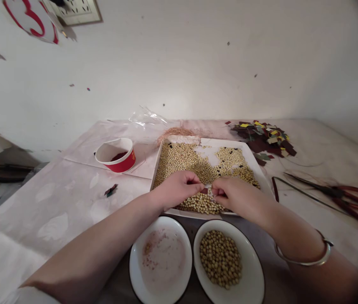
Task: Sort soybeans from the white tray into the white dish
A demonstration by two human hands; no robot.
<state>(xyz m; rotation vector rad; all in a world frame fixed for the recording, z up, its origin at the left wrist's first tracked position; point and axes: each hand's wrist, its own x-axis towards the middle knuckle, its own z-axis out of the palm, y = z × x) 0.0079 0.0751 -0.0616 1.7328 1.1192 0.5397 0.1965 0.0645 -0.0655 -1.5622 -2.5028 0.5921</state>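
My left hand (181, 188) and my right hand (236, 192) meet fingertip to fingertip over the near half of a white tray (158, 169). Pale yellow, bead-like balls (181, 158) cover much of the tray, with a few dark bits among them. A small dark red piece (204, 191) shows at my left fingertips, which are pinched together. My right thumb and fingers are closed too, right beside it; what they hold is too small to make out. Below the tray stand a white dish (183, 291) with reddish residue and another white dish (256, 287) holding browner balls.
On the left are a red-and-white paper cup (128, 161) with dark red contents and a small dark scrap (111, 190). Behind the tray lie copper-coloured strands (179, 133) and clear plastic (147, 117). Coloured scraps (264, 137) and red-handled scissors (340, 193) lie on the right.
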